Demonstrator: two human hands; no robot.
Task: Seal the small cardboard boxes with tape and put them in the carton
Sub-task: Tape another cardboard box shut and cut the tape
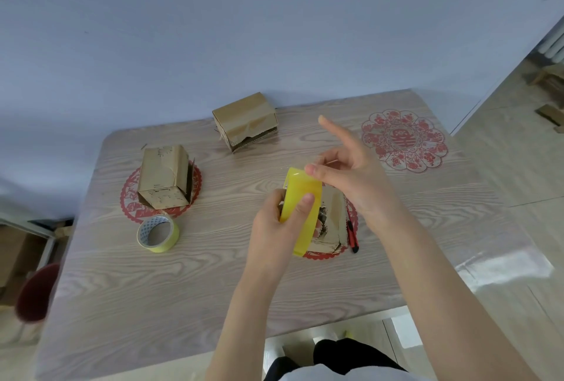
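Your left hand grips the yellow tape roll while your right hand pinches its end, forefinger pointing out.

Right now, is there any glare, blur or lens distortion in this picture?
Head view: a bright glare patch at the right edge of the table; head view: the wide lens bows the table edges; head view: the red stool at far left is smeared, while the left hand gripping the yellow tape roll looks sharp.
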